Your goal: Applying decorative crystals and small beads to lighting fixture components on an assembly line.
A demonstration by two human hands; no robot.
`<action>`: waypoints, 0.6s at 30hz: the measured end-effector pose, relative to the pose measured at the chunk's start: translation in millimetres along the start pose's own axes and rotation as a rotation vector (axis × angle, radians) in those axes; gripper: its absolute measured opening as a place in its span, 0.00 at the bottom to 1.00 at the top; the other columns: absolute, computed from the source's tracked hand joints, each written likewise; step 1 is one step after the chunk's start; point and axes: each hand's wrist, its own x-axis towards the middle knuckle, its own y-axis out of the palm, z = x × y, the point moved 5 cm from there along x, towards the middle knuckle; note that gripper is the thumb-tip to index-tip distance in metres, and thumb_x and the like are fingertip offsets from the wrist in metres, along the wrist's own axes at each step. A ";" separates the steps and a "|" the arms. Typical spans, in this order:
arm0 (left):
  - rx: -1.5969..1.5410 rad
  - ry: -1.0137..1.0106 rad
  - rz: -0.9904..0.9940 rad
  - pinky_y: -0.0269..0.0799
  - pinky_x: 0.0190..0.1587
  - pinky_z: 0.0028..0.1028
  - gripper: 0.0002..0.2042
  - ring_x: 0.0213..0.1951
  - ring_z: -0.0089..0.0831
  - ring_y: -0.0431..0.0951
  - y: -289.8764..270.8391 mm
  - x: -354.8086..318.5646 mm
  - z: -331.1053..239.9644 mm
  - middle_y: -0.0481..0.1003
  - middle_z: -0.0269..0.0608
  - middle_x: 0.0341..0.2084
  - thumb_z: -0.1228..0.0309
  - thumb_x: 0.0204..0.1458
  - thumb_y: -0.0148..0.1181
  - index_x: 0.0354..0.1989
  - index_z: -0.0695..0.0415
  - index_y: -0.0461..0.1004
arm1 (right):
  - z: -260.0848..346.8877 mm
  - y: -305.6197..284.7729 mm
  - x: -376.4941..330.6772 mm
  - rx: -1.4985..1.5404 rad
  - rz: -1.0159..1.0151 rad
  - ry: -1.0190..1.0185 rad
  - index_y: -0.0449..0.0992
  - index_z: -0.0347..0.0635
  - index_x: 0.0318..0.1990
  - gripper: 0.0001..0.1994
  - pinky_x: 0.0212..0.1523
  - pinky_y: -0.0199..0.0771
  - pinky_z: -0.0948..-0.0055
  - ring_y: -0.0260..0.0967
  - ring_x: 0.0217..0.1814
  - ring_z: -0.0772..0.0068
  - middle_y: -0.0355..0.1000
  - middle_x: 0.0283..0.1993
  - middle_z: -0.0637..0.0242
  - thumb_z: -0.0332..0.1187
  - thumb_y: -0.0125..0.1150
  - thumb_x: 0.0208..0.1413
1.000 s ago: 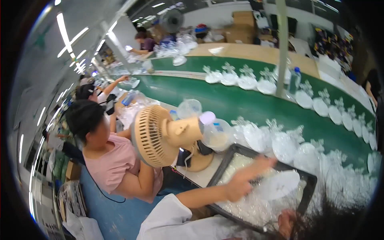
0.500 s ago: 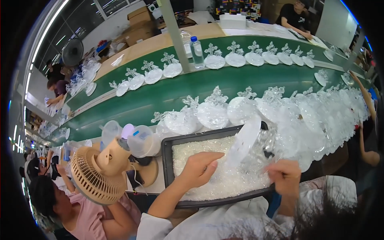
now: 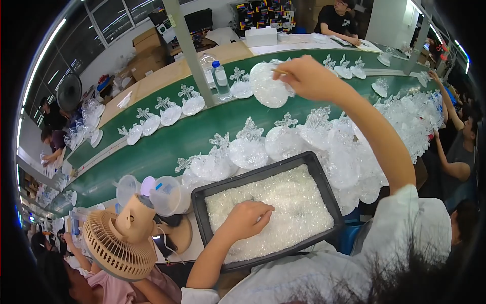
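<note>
My right hand [image 3: 308, 77] reaches far out over the green belt, fingers closed on a round white disc [image 3: 271, 87] with a glittery face. A thin brownish thing shows at those fingertips; its kind is unclear. My left hand [image 3: 247, 221] rests over the white, sparkling granules [image 3: 298, 202] in a black tray [image 3: 330, 192]. Its fingers are curled with the fingertips together, and whatever may be between them cannot be made out. Beyond the tray stand several ornaments [image 3: 248, 152], each a white disc with a clear cross.
A tan fan [image 3: 119, 243] and clear plastic tubs [image 3: 171, 196] stand left of the tray. More ornaments are heaped at its right [image 3: 349, 167]. Along the green belt [image 3: 152, 157] runs a far row of ornaments with a bottle [image 3: 221, 81]. Other people sit around.
My right hand has risen from the tray's right side out over the belt, and a disc that was above the tray is gone from there. My left hand stays over the granules.
</note>
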 end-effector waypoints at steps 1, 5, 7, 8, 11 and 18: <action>0.006 -0.018 0.018 0.75 0.34 0.37 0.08 0.31 0.45 0.80 0.5 -0.2 2.3 0.79 0.47 0.28 0.72 0.53 0.59 0.38 0.58 0.80 | -10.0 13.7 19.6 -0.051 0.038 -0.013 0.80 0.39 0.41 0.08 0.40 0.73 0.59 0.75 0.38 0.54 0.78 0.35 0.55 0.25 0.57 0.56; 0.029 -0.096 0.066 0.75 0.35 0.37 0.08 0.31 0.45 0.80 -0.6 -2.4 11.1 0.79 0.48 0.29 0.72 0.53 0.58 0.39 0.58 0.80 | -52.0 82.0 85.0 -0.185 0.267 0.102 0.80 0.43 0.42 0.10 0.47 0.75 0.56 0.75 0.47 0.51 0.78 0.41 0.52 0.25 0.60 0.52; 0.031 -0.117 0.051 0.75 0.35 0.37 0.08 0.32 0.46 0.80 -2.8 -3.4 14.6 0.79 0.48 0.29 0.71 0.54 0.58 0.39 0.58 0.80 | -71.4 119.6 101.6 -0.277 0.415 0.142 0.82 0.46 0.41 0.12 0.48 0.76 0.57 0.76 0.47 0.51 0.79 0.41 0.53 0.24 0.62 0.47; 0.021 -0.119 0.057 0.75 0.36 0.37 0.09 0.32 0.46 0.80 -3.3 -3.3 16.4 0.79 0.48 0.29 0.71 0.54 0.57 0.40 0.58 0.80 | -76.9 134.5 110.1 -0.256 0.400 0.110 0.82 0.46 0.41 0.12 0.48 0.76 0.57 0.76 0.47 0.51 0.79 0.41 0.53 0.24 0.62 0.47; 0.029 -0.165 0.061 0.75 0.36 0.38 0.09 0.32 0.47 0.79 -4.8 -4.0 23.3 0.79 0.48 0.30 0.71 0.54 0.57 0.40 0.58 0.80 | -95.5 181.6 118.4 -0.288 0.545 0.096 0.83 0.47 0.38 0.13 0.44 0.78 0.58 0.78 0.44 0.54 0.80 0.39 0.55 0.24 0.61 0.44; 0.007 -0.208 0.114 0.75 0.36 0.39 0.10 0.32 0.47 0.79 -6.0 0.9 29.7 0.79 0.49 0.30 0.71 0.54 0.56 0.41 0.58 0.79 | -116.6 219.4 110.1 -0.274 0.577 0.282 0.83 0.43 0.37 0.12 0.38 0.79 0.58 0.79 0.34 0.52 0.80 0.33 0.54 0.36 0.57 0.49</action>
